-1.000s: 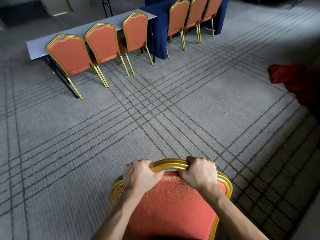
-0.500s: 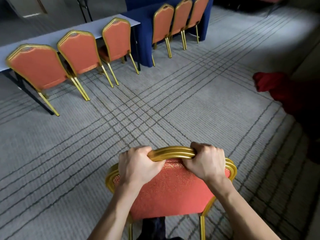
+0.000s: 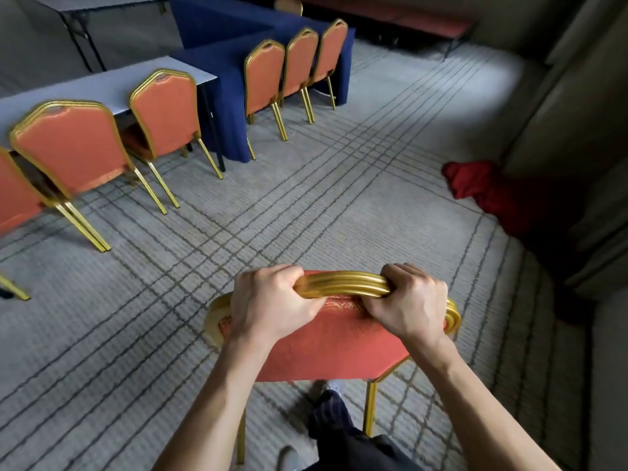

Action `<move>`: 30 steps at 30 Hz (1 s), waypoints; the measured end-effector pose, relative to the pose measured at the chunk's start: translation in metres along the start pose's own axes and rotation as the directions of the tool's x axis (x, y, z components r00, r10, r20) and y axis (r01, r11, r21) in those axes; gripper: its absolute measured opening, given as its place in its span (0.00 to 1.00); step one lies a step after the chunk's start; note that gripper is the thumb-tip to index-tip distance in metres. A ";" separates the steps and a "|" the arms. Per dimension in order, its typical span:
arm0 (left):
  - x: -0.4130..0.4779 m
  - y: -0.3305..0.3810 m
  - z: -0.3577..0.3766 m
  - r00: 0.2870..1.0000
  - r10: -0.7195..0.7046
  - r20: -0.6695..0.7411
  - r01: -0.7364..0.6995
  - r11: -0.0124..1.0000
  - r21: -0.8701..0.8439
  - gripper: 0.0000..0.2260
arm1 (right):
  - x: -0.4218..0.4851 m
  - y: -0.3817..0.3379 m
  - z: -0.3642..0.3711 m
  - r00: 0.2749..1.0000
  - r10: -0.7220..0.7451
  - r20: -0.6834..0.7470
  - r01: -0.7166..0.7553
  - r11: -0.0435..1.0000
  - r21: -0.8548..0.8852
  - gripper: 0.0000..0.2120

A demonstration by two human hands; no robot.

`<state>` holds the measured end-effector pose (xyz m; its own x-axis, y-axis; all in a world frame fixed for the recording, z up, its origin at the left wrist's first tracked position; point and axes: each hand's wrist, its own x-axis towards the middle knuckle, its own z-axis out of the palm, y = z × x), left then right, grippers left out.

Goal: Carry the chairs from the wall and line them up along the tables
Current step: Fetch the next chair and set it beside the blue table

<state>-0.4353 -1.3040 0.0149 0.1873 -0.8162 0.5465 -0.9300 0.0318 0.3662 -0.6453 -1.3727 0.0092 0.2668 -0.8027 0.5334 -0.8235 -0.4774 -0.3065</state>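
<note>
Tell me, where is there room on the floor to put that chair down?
The orange gold-framed chair gripped by the left hand and right hand could go on the bare grey lined carpet between the row of orange chairs and the red cloth heap. Carpet past the blue-draped table is bare too. The table's front is crowded.

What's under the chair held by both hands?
Patterned carpet, a dark-trousered leg and a shoe show beneath the chair; its backrest hides the seat and front legs.
</note>
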 end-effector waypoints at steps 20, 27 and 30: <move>0.325 -0.049 0.174 0.999 -0.010 0.042 0.008 0.998 0.054 0.21 | 0.313 0.127 0.139 0.996 0.073 0.042 -0.072 0.997 -0.023 0.17; 0.430 -0.114 0.257 0.998 -0.006 0.059 0.007 1.000 -0.029 0.20 | 0.423 0.149 0.222 0.997 0.055 0.060 -0.052 0.998 -0.043 0.15; 0.492 -0.144 0.292 0.996 -0.013 0.085 0.019 0.997 -0.075 0.20 | 0.478 0.156 0.256 0.994 0.106 0.042 -0.101 0.991 -0.092 0.15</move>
<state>-0.3013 -1.8789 0.0111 0.1719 -0.8625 0.4760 -0.8998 0.0592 0.4322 -0.5181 -1.9226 0.0142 0.1991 -0.8629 0.4646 -0.8891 -0.3584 -0.2847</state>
